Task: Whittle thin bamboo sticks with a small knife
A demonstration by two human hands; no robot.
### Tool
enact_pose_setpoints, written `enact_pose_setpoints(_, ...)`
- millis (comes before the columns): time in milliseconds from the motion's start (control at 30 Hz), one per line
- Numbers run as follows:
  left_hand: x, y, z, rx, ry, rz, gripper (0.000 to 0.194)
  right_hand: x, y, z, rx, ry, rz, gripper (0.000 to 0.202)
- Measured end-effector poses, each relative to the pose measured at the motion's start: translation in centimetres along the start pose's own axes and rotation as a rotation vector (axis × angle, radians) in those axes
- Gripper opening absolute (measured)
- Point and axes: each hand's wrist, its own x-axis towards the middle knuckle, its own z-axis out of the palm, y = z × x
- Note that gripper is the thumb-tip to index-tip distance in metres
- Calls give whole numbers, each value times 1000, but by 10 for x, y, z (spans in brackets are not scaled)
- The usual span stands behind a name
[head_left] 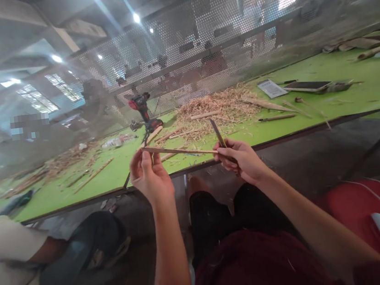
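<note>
A thin wooden strip [180, 150] stretches between my two hands, held above the near edge of the green table. My left hand [150, 175] pinches its left end between thumb and fingers. The strip's right end rests in the fingers of my right hand [242, 158]. That same hand is closed round a knife [216, 130], its narrow dark blade pointing up and away from me. My right palm and fingers hide most of the handle. Behind the strip lies a heap of curled wood shavings [213, 107].
On the green table [310, 109] stand a red-and-black cordless drill [143, 111], a phone [307, 85], a white card [271, 88] and wood pieces. A perforated screen [180, 60] runs along the back. A person [13, 256] sits at left; a red stool [351, 210] stands at right.
</note>
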Motion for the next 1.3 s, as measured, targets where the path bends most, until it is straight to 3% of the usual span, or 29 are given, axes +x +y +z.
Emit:
enact_pose_setpoints(267, -11, 6, -16, -19, -20, -120, 17, -13, -7, 1, -11, 17, -23, 27)
enact_pose_setpoints(500, -26, 27, -30, -103, -160, -216, 15, -7, -6, -8, -87, 100, -52, 29)
enact_pose_setpoints(767, -47, 45, -33, -152, -263, -360, 12, 6, -1, -23, -162, 188, -78, 30)
enact_pose_setpoints(867, -53, 48, -37, -264, -387, -525, 15, 14, -7, -30, -209, 186, -91, 29)
enact_pose_setpoints(1000, -62, 51, -40, -345, -703, -899, 30, 21, -21, -30, -295, 92, -58, 19)
enact_pose_setpoints(1067, -68, 52, -38, -322, -796, -1032, 35, 23, -26, -27, -335, 24, -40, 13)
enact_pose_setpoints(1200, -81, 54, -29, -263, -837, -1197, 31, 32, -28, -19, -411, -54, -46, 7)
enact_pose_setpoints(1300, -85, 54, -25, -217, -798, -1241, 27, 37, -21, -19, -480, 11, -101, 9)
